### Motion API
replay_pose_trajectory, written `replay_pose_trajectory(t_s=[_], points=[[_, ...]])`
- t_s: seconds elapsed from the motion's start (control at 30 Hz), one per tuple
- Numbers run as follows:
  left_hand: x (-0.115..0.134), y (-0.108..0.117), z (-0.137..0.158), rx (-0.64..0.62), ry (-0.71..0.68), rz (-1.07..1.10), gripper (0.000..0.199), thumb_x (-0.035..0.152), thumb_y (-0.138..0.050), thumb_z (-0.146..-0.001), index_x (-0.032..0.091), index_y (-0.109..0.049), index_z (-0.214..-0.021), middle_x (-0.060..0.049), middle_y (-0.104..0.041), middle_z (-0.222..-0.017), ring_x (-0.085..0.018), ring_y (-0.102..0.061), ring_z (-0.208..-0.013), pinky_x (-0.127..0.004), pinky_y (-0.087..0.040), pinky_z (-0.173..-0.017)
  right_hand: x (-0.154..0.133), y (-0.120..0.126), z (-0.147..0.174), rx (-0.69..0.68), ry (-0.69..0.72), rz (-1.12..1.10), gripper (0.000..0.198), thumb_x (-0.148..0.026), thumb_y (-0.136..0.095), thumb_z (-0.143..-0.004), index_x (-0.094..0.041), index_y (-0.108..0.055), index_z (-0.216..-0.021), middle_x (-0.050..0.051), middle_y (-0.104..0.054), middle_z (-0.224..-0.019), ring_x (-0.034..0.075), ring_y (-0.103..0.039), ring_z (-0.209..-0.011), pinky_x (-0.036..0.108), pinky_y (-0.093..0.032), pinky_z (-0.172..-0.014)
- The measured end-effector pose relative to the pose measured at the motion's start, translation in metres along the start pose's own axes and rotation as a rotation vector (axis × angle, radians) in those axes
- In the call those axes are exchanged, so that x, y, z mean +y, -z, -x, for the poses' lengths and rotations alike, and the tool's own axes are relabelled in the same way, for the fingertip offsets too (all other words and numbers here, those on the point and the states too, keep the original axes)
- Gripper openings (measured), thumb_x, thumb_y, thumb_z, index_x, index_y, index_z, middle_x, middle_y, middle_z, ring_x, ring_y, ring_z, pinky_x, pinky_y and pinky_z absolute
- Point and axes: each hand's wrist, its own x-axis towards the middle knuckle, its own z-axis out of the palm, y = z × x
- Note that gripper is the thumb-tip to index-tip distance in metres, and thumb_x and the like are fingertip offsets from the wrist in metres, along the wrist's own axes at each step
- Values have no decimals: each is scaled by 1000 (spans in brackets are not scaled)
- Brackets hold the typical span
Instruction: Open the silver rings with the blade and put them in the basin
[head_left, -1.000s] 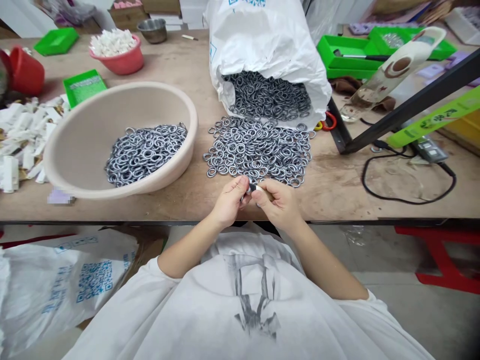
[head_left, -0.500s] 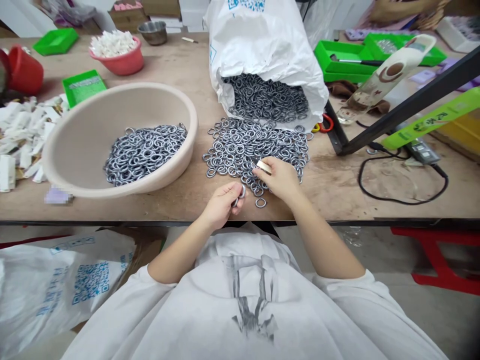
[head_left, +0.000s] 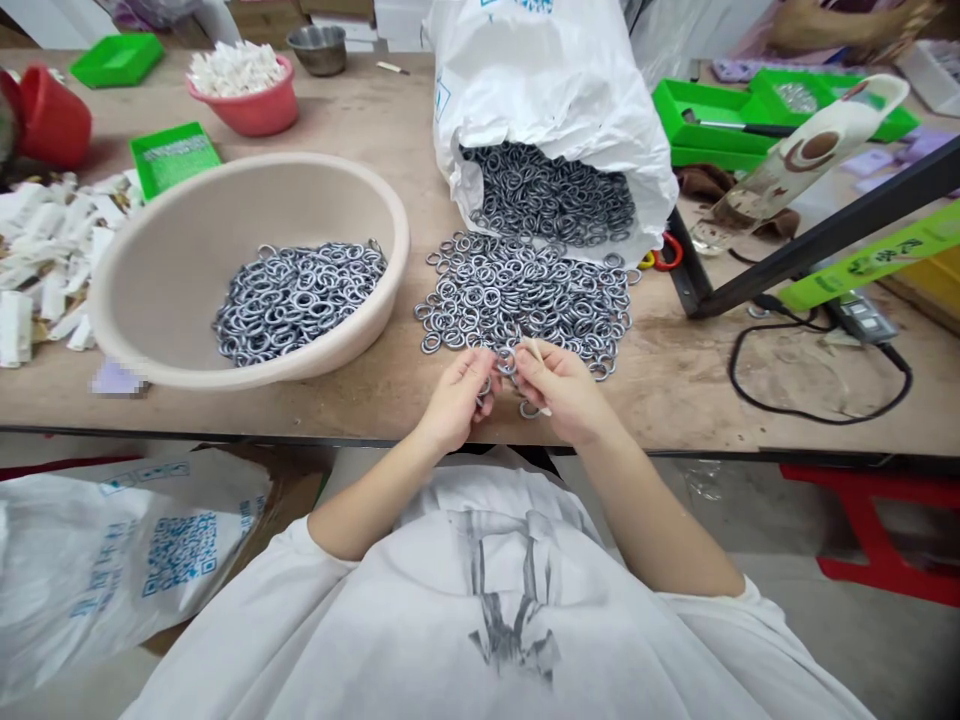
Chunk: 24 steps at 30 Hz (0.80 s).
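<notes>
My left hand [head_left: 454, 402] is closed on grey metal rings, one of them showing at the fingers. A grey ring [head_left: 506, 362] sits between the fingertips of both hands, which almost meet. Closed as well, my right hand [head_left: 568, 392] grips a slim cream-handled tool [head_left: 535, 352]; its dark tip points away from me and is hard to make out. Just beyond my hands spreads a pile of loose grey rings [head_left: 547, 290]. Behind it a white sack [head_left: 551, 95] lies with its mouth toward me, full of rings.
At left stands a large beige basin [head_left: 401, 230] with rings in it. White pieces [head_left: 52, 250], green trays [head_left: 176, 160] and a red bowl [head_left: 259, 118] lie beyond. On the right are a black metal frame [head_left: 795, 245], a cable [head_left: 817, 418] and a bottle [head_left: 802, 165].
My right hand has come down and left from the pile to meet my left hand. A ring now shows between their fingertips. The view has shifted slightly.
</notes>
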Motion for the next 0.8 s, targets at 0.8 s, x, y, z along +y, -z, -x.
replay_pose_trajectory(t_s=[0.8], points=[[-3, 1, 8, -151, -27, 1, 48, 60, -71, -78, 18, -50, -74, 6, -45, -57, -4, -37, -43, -15, -28, -38, -3, -5, 38, 104, 549, 699, 31, -44, -56, -96, -20, -64, -78, -1, -57, -66, 12, -50, -61, 26, -35, -59]])
